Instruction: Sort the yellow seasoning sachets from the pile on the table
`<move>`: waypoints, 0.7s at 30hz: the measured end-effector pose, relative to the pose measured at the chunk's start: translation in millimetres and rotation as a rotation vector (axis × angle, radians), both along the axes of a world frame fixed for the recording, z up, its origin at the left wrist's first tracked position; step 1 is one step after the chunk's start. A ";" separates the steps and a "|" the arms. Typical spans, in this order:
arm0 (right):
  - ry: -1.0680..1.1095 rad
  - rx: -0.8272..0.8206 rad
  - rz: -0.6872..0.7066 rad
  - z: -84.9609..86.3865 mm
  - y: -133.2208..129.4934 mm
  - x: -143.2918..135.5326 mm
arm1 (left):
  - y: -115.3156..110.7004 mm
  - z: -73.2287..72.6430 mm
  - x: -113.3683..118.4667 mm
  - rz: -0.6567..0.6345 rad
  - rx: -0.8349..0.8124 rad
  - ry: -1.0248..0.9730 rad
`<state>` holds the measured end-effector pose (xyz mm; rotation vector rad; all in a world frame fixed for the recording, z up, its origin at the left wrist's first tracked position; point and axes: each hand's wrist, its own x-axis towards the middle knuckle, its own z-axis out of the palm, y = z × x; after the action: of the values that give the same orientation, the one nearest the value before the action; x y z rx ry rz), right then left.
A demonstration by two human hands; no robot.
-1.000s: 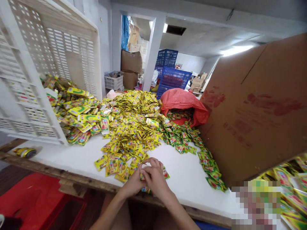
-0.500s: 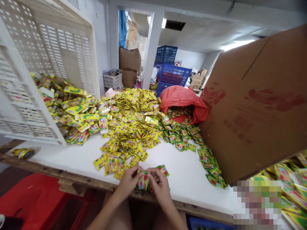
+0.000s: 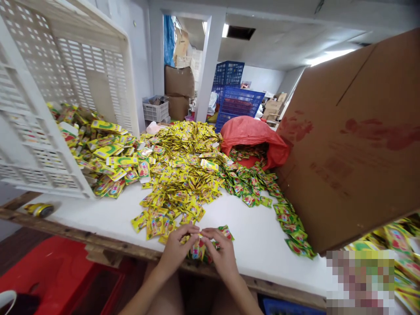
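Note:
Near the table's front edge, my left hand (image 3: pixel 179 247) and my right hand (image 3: pixel 223 251) meet with fingertips pinched close together. What the fingertips hold is too small to make out. Just beneath them lie green and red packets (image 3: pixel 197 250), partly covered by my fingers. A pile of yellow packets (image 3: pixel 183 175) spreads over the white table (image 3: pixel 252 236) ahead of my hands. Green packets (image 3: pixel 252 181) spill from a red sack (image 3: pixel 251 131) at the back right, and trail down along the carton.
At the left a tipped white crate (image 3: pixel 77 170) holds small yellow boxes (image 3: pixel 114 151). On the right leans a large cardboard carton (image 3: pixel 354 153). A yellow cylindrical object (image 3: pixel 39 210) lies at the left edge, above a red stool (image 3: pixel 55 275).
My fingertips have risen slightly off the green and red packets and drawn together. The whole view has shifted a little.

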<state>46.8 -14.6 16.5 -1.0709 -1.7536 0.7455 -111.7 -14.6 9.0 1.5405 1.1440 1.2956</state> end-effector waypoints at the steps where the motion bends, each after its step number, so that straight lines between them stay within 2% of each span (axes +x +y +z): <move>1: 0.000 -0.003 -0.016 0.7 -0.4 -0.5 | -1.0 1.7 0.9 0.015 -0.002 0.008; 7: -0.054 -0.041 -0.079 2.6 5.9 -3.6 | 4.3 5.4 5.8 0.051 -0.038 0.051; 12: -0.197 0.014 -0.074 7.7 10.5 -2.4 | 10.9 5.6 5.3 0.058 -0.062 0.071; 17: -0.319 0.059 -0.075 7.8 14.4 0.9 | 13.3 1.4 5.4 0.039 -0.085 0.014; 21: -0.360 0.064 -0.025 10.9 20.2 2.7 | 17.1 -2.8 5.7 0.013 -0.140 -0.083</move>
<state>49.5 5.6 27.4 -1.2380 -2.0466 0.4983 -106.0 2.4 6.1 1.3681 1.1683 1.2491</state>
